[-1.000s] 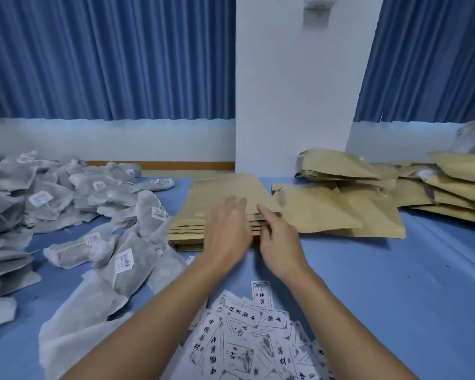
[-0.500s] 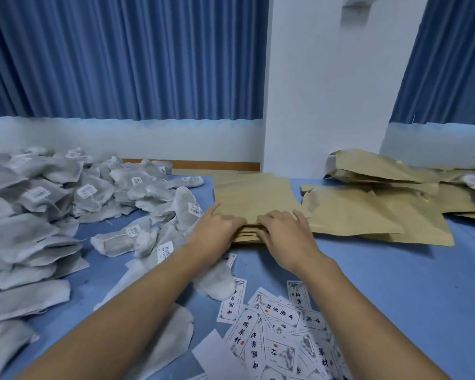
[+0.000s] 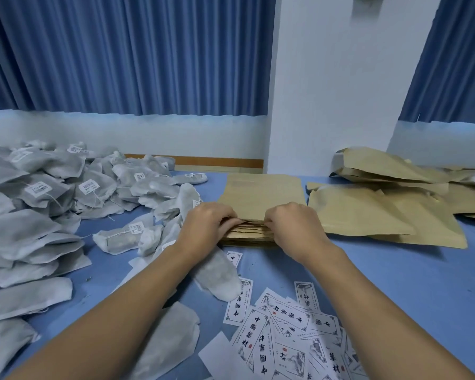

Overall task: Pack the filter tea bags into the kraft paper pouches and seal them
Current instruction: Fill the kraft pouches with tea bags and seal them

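On the head view I have both hands at the near edge of a stack of flat tan kraft paper pouches [image 3: 261,193], which lies on the blue tablecloth [image 3: 401,286] in the middle of the table, just in front of a white square pillar [image 3: 329,78]. The left hand [image 3: 207,224] has its fingers curled over the stack's near left corner and pinches the top sheets there. The right hand [image 3: 292,226] does the same at the near right corner, fingertips tucked into the layered edges. I can see the top pouches lifted slightly between the two hands. To the left of the stack spreads a big loose heap of grey-white filter tea bags with small paper tags on strings [image 3: 52,193], some spilling up to the left wrist; one long tea bag [image 3: 217,278] lies under the left forearm. To the right lies a rumpled pile of tan kraft pouches [image 3: 368,212], overlapping one another. Near me, between the forearms, is a scatter of white rectangular labels printed with black characters [image 3: 280,333]. Pleated blue curtains [image 3: 121,50] hang behind the table.
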`<action>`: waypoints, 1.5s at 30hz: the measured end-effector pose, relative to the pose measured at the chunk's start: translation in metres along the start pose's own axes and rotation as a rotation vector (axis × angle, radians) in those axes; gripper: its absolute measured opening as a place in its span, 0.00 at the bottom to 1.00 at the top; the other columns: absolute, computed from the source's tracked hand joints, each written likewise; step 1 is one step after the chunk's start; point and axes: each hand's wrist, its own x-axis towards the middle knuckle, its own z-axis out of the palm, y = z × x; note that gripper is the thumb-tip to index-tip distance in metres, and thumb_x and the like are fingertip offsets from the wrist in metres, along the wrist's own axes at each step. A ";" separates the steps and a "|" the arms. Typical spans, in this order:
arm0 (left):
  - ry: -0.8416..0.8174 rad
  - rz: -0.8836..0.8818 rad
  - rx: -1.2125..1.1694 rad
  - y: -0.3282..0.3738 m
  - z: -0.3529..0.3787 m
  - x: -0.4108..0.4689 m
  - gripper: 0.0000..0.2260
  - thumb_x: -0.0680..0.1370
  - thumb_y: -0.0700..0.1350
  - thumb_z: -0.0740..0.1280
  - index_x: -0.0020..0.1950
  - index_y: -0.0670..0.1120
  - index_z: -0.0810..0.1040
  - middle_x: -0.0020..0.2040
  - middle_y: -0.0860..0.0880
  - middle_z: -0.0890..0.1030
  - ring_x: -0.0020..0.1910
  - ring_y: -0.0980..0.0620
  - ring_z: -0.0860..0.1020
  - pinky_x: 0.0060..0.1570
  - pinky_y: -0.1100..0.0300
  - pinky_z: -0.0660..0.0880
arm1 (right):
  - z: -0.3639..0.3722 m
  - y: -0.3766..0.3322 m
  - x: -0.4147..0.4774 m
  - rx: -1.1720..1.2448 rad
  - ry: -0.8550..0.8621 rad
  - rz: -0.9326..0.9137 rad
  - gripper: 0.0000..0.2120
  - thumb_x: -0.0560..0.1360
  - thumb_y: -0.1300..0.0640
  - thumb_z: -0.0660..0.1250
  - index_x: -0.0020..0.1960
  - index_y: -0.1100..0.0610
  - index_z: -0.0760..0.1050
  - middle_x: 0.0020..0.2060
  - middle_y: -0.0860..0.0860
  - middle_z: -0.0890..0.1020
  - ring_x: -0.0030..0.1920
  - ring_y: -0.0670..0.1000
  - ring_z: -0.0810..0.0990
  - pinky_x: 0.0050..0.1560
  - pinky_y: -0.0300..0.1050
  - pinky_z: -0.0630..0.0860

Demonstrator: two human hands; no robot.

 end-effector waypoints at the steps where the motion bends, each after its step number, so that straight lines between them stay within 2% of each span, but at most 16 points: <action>1: 0.020 -0.031 -0.028 0.003 -0.002 -0.001 0.07 0.78 0.48 0.73 0.48 0.46 0.85 0.45 0.52 0.85 0.45 0.51 0.81 0.51 0.52 0.77 | 0.001 0.002 0.001 0.045 0.040 0.019 0.04 0.78 0.55 0.66 0.46 0.50 0.78 0.42 0.51 0.82 0.44 0.57 0.80 0.41 0.47 0.74; 3: 0.167 -0.160 -0.103 0.018 -0.006 -0.005 0.08 0.79 0.49 0.71 0.51 0.46 0.84 0.49 0.53 0.84 0.50 0.53 0.79 0.55 0.59 0.74 | 0.003 0.006 0.000 0.198 0.118 0.077 0.09 0.76 0.46 0.70 0.42 0.50 0.77 0.38 0.48 0.82 0.43 0.53 0.79 0.41 0.47 0.75; 5: 0.339 -0.334 -0.251 0.042 -0.007 -0.016 0.09 0.81 0.50 0.68 0.44 0.46 0.81 0.41 0.53 0.81 0.43 0.54 0.77 0.46 0.63 0.72 | 0.003 0.011 -0.002 0.418 0.144 0.113 0.14 0.73 0.43 0.74 0.36 0.51 0.75 0.33 0.45 0.81 0.39 0.50 0.78 0.39 0.47 0.75; 7: 0.386 -0.466 -0.460 0.063 -0.006 -0.028 0.14 0.81 0.50 0.66 0.38 0.46 0.77 0.35 0.51 0.78 0.37 0.52 0.75 0.39 0.59 0.71 | 0.001 0.014 -0.007 0.597 0.131 0.099 0.14 0.73 0.45 0.74 0.35 0.51 0.77 0.32 0.45 0.81 0.39 0.50 0.78 0.42 0.50 0.77; 11: 0.233 -0.651 -0.853 0.082 0.004 -0.046 0.14 0.79 0.54 0.70 0.39 0.46 0.82 0.36 0.48 0.82 0.35 0.51 0.78 0.33 0.59 0.74 | -0.003 0.013 -0.018 0.578 0.218 0.010 0.05 0.78 0.51 0.70 0.44 0.50 0.81 0.37 0.45 0.84 0.41 0.50 0.80 0.45 0.53 0.78; 13: 0.059 -0.825 -1.149 0.092 0.008 -0.048 0.16 0.75 0.60 0.72 0.45 0.47 0.85 0.43 0.44 0.85 0.42 0.49 0.83 0.35 0.60 0.78 | -0.007 0.010 -0.026 0.656 0.262 -0.067 0.04 0.78 0.53 0.70 0.45 0.50 0.82 0.38 0.44 0.84 0.41 0.48 0.81 0.45 0.52 0.78; 15: -0.037 -0.858 -1.309 0.096 0.013 -0.050 0.22 0.76 0.62 0.69 0.57 0.45 0.83 0.53 0.42 0.86 0.54 0.48 0.84 0.44 0.58 0.81 | -0.011 0.006 -0.035 0.744 0.237 -0.141 0.03 0.76 0.55 0.72 0.44 0.50 0.83 0.37 0.42 0.84 0.41 0.45 0.82 0.45 0.49 0.78; 17: -0.020 -0.837 -1.463 0.097 0.012 -0.050 0.26 0.79 0.60 0.67 0.63 0.39 0.80 0.54 0.35 0.83 0.62 0.47 0.81 0.50 0.58 0.81 | -0.015 0.005 -0.039 0.824 0.131 -0.189 0.03 0.75 0.56 0.74 0.43 0.49 0.83 0.39 0.41 0.85 0.43 0.45 0.83 0.46 0.46 0.78; 18: -0.001 -0.843 -1.533 0.097 0.010 -0.051 0.26 0.79 0.59 0.67 0.62 0.36 0.80 0.55 0.34 0.65 0.62 0.47 0.80 0.52 0.58 0.81 | -0.016 0.005 -0.039 0.868 0.076 -0.192 0.03 0.73 0.56 0.76 0.43 0.49 0.83 0.40 0.42 0.85 0.44 0.45 0.83 0.46 0.46 0.78; 19: 0.014 -0.854 -1.585 0.096 0.010 -0.051 0.26 0.79 0.58 0.67 0.60 0.35 0.81 0.48 0.49 0.84 0.61 0.45 0.81 0.52 0.57 0.81 | -0.016 0.006 -0.039 0.907 0.041 -0.186 0.04 0.72 0.55 0.77 0.42 0.49 0.83 0.42 0.43 0.86 0.45 0.46 0.83 0.44 0.45 0.78; 20: 0.022 -0.862 -1.600 0.096 0.010 -0.052 0.24 0.79 0.58 0.68 0.57 0.35 0.82 0.49 0.34 0.84 0.59 0.44 0.82 0.52 0.57 0.81 | -0.015 0.007 -0.038 0.938 0.033 -0.174 0.05 0.70 0.54 0.78 0.42 0.49 0.83 0.43 0.43 0.86 0.46 0.47 0.83 0.43 0.43 0.77; 23: 0.015 -0.846 -1.581 0.098 0.009 -0.053 0.23 0.79 0.56 0.69 0.54 0.34 0.81 0.52 0.38 0.85 0.58 0.44 0.83 0.53 0.57 0.80 | -0.012 0.009 -0.036 1.035 0.043 -0.129 0.10 0.66 0.52 0.82 0.42 0.52 0.83 0.42 0.46 0.86 0.46 0.47 0.84 0.43 0.37 0.74; 28: -0.006 -0.815 -1.595 0.097 0.010 -0.054 0.27 0.81 0.54 0.67 0.62 0.29 0.75 0.63 0.37 0.81 0.65 0.43 0.79 0.60 0.58 0.77 | -0.006 0.014 -0.035 1.350 -0.106 -0.078 0.14 0.62 0.55 0.83 0.43 0.59 0.83 0.43 0.62 0.85 0.41 0.56 0.83 0.47 0.56 0.79; 32: 0.006 -0.804 -1.645 0.100 0.012 -0.055 0.25 0.80 0.52 0.68 0.61 0.28 0.75 0.62 0.35 0.81 0.65 0.42 0.79 0.60 0.60 0.77 | -0.006 0.020 -0.035 1.341 -0.117 -0.117 0.12 0.64 0.59 0.82 0.44 0.61 0.82 0.45 0.60 0.85 0.44 0.53 0.84 0.52 0.51 0.81; 37: 0.006 -0.804 -1.651 0.100 0.011 -0.056 0.25 0.80 0.53 0.69 0.62 0.30 0.77 0.63 0.36 0.80 0.66 0.43 0.78 0.61 0.61 0.77 | -0.008 0.020 -0.035 1.292 -0.085 -0.140 0.10 0.67 0.60 0.81 0.44 0.61 0.83 0.47 0.55 0.85 0.47 0.59 0.84 0.54 0.52 0.81; 45: 0.011 -0.827 -1.626 0.099 0.011 -0.057 0.24 0.76 0.50 0.73 0.58 0.30 0.78 0.59 0.36 0.83 0.61 0.43 0.81 0.55 0.62 0.79 | -0.006 0.019 -0.036 1.344 -0.075 -0.143 0.11 0.65 0.59 0.80 0.43 0.64 0.83 0.49 0.54 0.85 0.44 0.50 0.83 0.50 0.44 0.81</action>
